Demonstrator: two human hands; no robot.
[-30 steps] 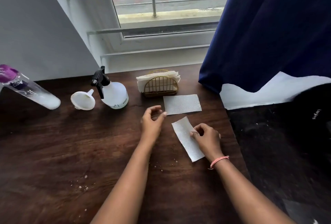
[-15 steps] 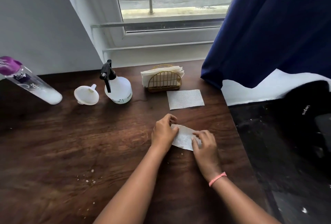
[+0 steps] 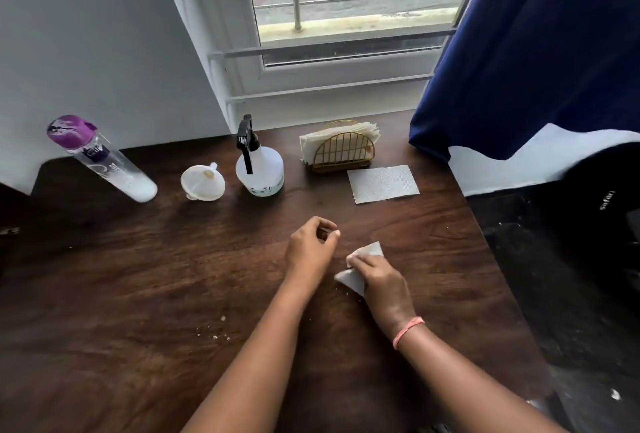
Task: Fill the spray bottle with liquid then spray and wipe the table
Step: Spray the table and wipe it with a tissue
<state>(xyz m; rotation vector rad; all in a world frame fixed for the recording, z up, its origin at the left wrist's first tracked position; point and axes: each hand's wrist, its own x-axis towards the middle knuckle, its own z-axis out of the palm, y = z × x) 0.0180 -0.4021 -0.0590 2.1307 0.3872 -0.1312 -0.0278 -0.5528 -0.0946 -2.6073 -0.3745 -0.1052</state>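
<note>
left to right: bottle (image 3: 104, 161), funnel (image 3: 202, 182), sprayer (image 3: 259, 169) at the back of the table (image 3: 138, 294); napkin rack (image 3: 343, 150) with a flat napkin (image 3: 382, 184) beside it. left hand (image 3: 310, 247) hovers loosely curled, holding nothing; right hand (image 3: 379, 277) presses a folded napkin (image 3: 370, 251) down. risk: dry wiping scatters crumbs (image 3: 218, 332), thin paper may tear.

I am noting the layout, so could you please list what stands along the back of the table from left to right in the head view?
Purple-capped bottle → white funnel → spray bottle → gold napkin holder → loose flat napkin.
</note>
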